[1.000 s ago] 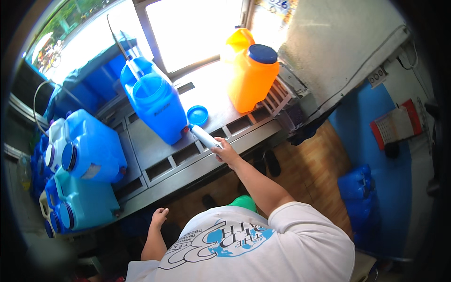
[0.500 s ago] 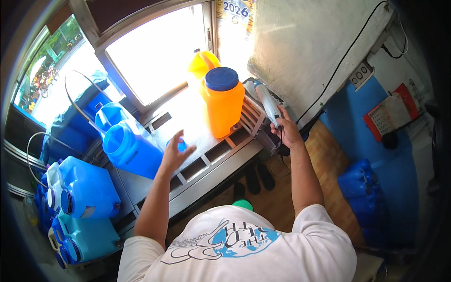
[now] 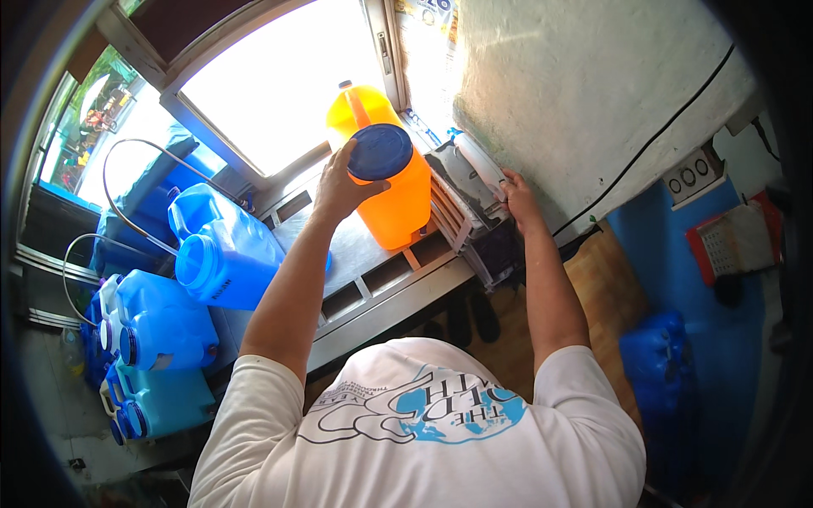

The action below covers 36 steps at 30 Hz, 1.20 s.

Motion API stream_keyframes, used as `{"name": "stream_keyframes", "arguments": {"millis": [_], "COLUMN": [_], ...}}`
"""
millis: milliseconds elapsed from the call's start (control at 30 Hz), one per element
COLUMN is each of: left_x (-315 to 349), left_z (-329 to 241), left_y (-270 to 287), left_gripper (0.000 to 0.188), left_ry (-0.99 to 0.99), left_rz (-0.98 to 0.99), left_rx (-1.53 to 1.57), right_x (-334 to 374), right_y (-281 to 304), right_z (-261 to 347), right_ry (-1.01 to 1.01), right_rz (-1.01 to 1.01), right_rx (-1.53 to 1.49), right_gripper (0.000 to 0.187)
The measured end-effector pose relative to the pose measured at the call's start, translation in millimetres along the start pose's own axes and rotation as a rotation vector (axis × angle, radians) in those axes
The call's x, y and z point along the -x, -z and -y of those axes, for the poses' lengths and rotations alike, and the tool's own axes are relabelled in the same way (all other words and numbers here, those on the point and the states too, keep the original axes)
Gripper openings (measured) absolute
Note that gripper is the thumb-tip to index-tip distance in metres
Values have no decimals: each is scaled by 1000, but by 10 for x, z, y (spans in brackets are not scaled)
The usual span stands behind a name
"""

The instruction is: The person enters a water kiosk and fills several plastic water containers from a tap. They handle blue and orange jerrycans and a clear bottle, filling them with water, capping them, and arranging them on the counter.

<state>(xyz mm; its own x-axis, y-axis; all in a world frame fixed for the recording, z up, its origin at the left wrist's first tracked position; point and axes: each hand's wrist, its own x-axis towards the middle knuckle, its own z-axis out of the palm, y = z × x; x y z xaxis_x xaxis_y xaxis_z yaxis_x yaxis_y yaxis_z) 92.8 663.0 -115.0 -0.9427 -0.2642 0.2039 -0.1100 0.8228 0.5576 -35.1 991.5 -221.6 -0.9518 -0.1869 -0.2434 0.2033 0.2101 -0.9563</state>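
My left hand (image 3: 343, 188) is on the dark blue lid (image 3: 380, 152) of an orange-yellow plastic jug. Its fingers curve round the left rim and the thumb lies along the near edge. The jug (image 3: 398, 207) stands upright on the metal counter, with a yellow jug (image 3: 366, 106) with a handle right behind it. My right hand (image 3: 518, 199) is closed on the near end of a long pale handheld tool, which looks like a heat gun (image 3: 479, 167). Its far end lies over a grey stand beside the wall.
An open-topped blue jug (image 3: 224, 254) stands left of my left forearm, with a thin hose near it. More blue jugs (image 3: 165, 326) sit at the far left. A ribbed rack (image 3: 449, 212) flanks the orange jug. Dark slippers lie on the floor below; a power outlet (image 3: 696, 178) is at right.
My left hand has moved up and right from open air onto the blue lid. My right hand and the heat gun have shifted slightly. The whole view has turned a little.
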Motion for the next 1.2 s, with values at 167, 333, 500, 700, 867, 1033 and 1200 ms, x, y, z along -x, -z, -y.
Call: {"name": "stream_keyframes", "arguments": {"millis": [167,333,500,700,867,1033,1200], "left_x": [79,100,140,192,62,90,103], "left_z": [-44,28,56,107,100,143,183], "left_y": [0,-100,-201,-148,-37,-137,-111], "left_gripper": [101,102,107,110,106,105,109], "left_ry": [38,51,68,103,82,98,65], "left_rz": [-47,-101,-209,-199,-11,-79,-75], "left_rx": [35,110,171,179,280,295,199], "right_x": [98,246,104,102,20,27,56], "right_y": [-106,-680,-1347,-1659,-1646,-1635,-1723], "right_z": [162,772,1167,1242,1138,1152,1051], "right_ry": [475,551,573,539,559,565,590], "right_rz": [-259,47,143,129,148,204,118], "right_rx": [559,306,376,482,391,354,325], "right_gripper": [42,47,54,57,58,60,58]}}
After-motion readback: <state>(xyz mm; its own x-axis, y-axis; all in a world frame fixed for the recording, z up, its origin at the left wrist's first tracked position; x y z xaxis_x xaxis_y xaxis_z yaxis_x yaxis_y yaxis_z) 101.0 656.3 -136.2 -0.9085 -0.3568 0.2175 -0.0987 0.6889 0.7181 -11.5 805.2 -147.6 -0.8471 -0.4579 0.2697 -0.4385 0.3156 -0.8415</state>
